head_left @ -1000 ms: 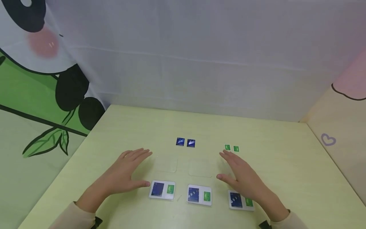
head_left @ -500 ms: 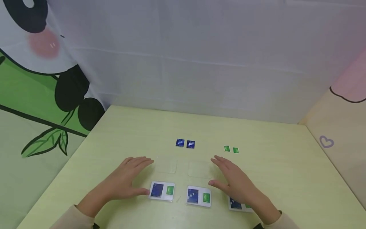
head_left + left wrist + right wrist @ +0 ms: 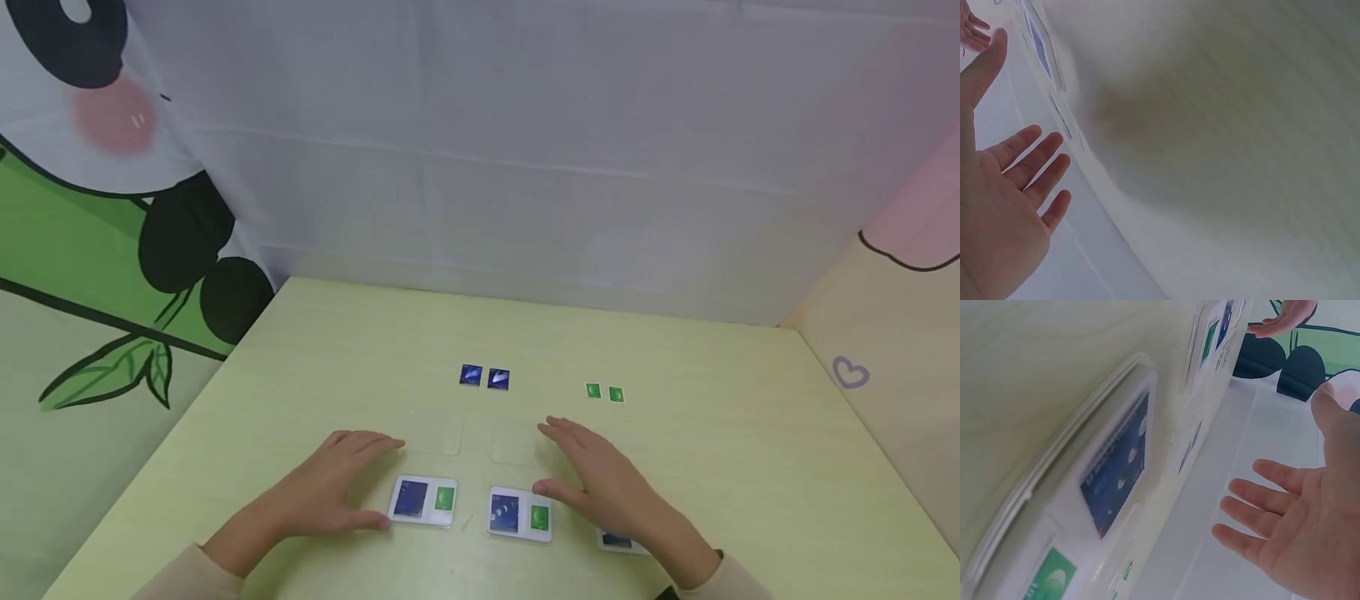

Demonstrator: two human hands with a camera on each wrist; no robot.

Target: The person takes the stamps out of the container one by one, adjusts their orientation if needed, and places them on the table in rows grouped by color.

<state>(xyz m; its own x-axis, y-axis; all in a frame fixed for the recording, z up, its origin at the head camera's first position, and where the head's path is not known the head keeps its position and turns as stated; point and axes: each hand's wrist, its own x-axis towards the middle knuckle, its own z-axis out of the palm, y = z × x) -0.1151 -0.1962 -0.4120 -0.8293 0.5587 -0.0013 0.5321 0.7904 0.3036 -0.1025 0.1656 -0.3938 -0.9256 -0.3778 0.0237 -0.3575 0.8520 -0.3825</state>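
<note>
My left hand [image 3: 326, 487] hovers at the left of a white card [image 3: 431, 502] in a clear case, fingers extended and thumb tip right at its edge. It holds nothing. My right hand [image 3: 603, 487] is likewise spread and bare, its thumb overlapping the corner of a middle white card [image 3: 525, 528]. Each of these cards bears a dark blue picture and a small green one. A third white card [image 3: 1079, 506] lies under my right hand, mostly hidden in the head view. Between the fingertips lie two faint clear square pieces, the left clear piece [image 3: 442, 440] and the right clear piece [image 3: 512, 446].
Farther back, two small dark blue picture squares, a left square [image 3: 471, 375] and a right square [image 3: 498, 380], lie side by side. Right of them are two little green squares, one [image 3: 593, 390] beside another [image 3: 617, 395]. A pale curtain [image 3: 480, 208] stands behind the table [image 3: 360, 333].
My right hand has moved left and toward me, from beside the green squares to the middle card, covering more of the third card. My left hand has drawn slightly toward me.
</note>
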